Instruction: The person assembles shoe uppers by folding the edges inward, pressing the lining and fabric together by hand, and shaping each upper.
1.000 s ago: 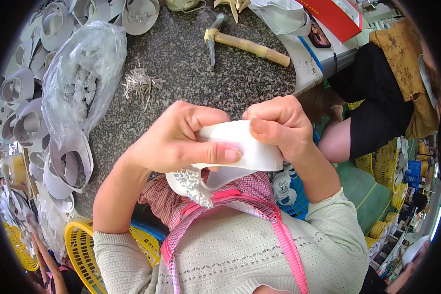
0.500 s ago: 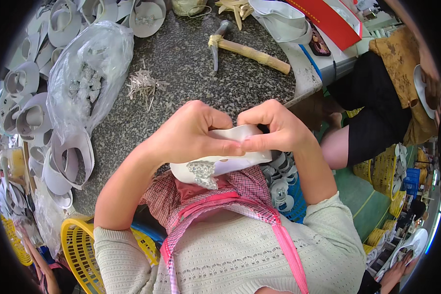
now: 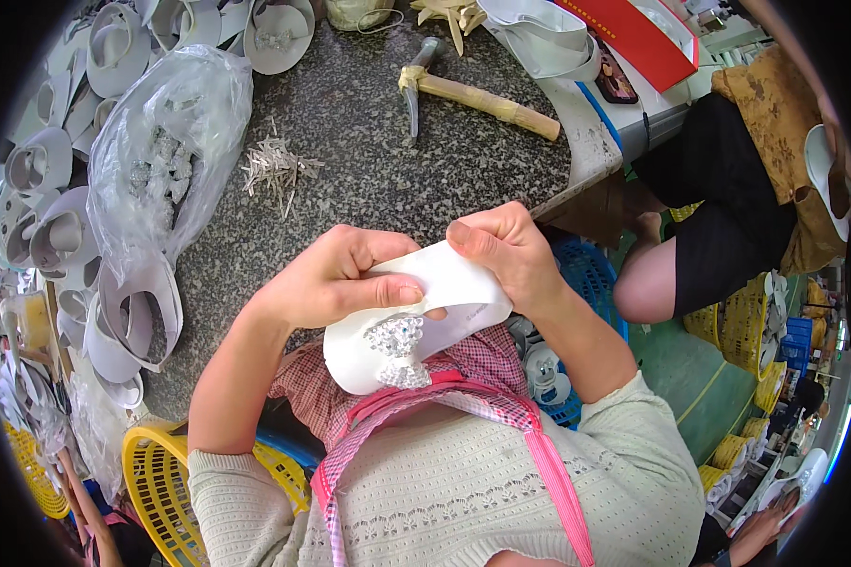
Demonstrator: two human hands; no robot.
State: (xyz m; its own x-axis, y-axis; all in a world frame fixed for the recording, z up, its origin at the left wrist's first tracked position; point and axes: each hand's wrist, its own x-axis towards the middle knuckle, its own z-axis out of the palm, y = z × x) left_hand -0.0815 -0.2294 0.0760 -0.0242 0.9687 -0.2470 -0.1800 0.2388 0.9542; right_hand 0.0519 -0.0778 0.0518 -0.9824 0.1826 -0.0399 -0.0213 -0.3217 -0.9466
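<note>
A white shoe upper [image 3: 345, 352] is held in front of my apron, above my lap. On its front sits a sparkling rhinestone bow [image 3: 402, 348]. My left hand [image 3: 336, 279] grips the upper edge, thumb on the near face and fingers curled behind. Farther along the same piece, my right hand [image 3: 511, 253] is closed on the other end with its thumb on top. The band between the two hands looks bent over, and its lower opening shows the inner side. Some fingertips are hidden behind the white material.
The speckled stone table holds a hammer [image 3: 487, 106], a pile of thin metal strips [image 3: 279, 170] and a clear bag [image 3: 175, 151] of rhinestone ornaments. White uppers [image 3: 59, 236] crowd the left. A yellow basket [image 3: 151, 472] stands lower left. At right, another person [image 3: 728, 170] sits.
The right end of the shoe upper has turned, opening its face and the rhinestone bow to view. My hands have come down slightly and apart, both still gripping it.
</note>
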